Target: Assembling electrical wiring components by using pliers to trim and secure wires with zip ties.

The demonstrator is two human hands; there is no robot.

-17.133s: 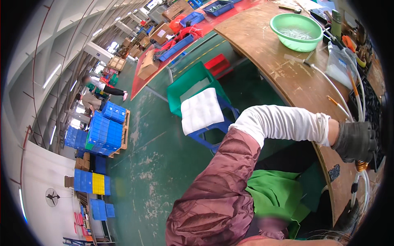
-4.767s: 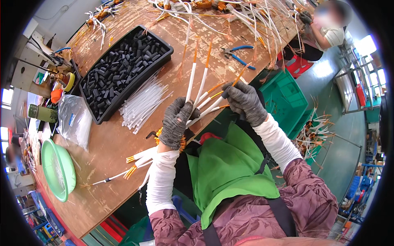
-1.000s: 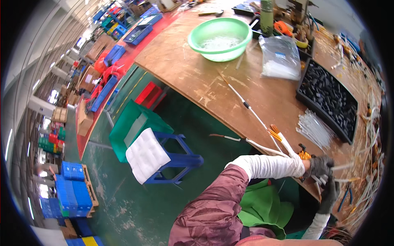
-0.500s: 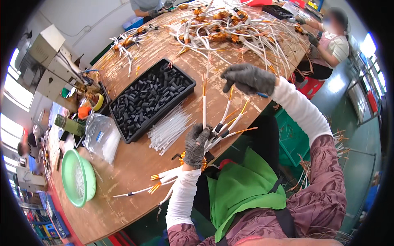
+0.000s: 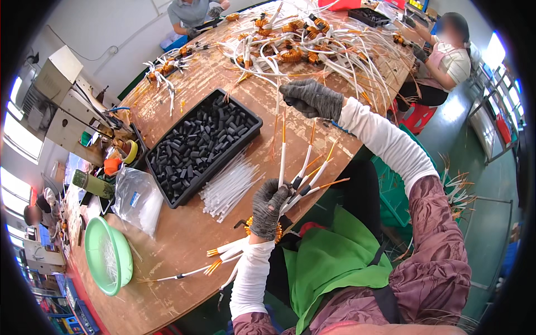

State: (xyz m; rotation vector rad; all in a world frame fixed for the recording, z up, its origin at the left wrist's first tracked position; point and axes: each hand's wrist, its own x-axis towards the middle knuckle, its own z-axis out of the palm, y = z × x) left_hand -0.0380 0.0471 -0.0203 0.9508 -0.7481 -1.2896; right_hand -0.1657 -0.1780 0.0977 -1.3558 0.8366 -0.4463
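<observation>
My gloved left hand (image 5: 267,207) is closed around a copper-wound ring coil (image 5: 278,233) and the base of its leads, at the table's near edge. White-sleeved leads (image 5: 282,162) with bare orange-copper ends fan up and right from the fingers; short black tubes sit on some. More white leads (image 5: 230,249) of the coil trail out below the hand to the left. My gloved right hand (image 5: 315,100) is raised beyond the lead tips, fingers closed in a pinch. Its fingertips are beside a thin white wire lying on the table; whatever they hold cannot be made out.
A black tray (image 5: 184,196) of short black tubes stands on the table, with white sleeves (image 5: 230,187) beside it. Left are a plastic bag (image 5: 137,195), a green bowl (image 5: 126,273) and a machine (image 5: 72,123). Piled coils (image 5: 290,54) lie at the far side. Co-workers sit around.
My right hand has moved left and slightly up, away from the lead tips, and its fingers have drawn together. My left hand keeps its hold on the coil. The view has shifted slightly.
</observation>
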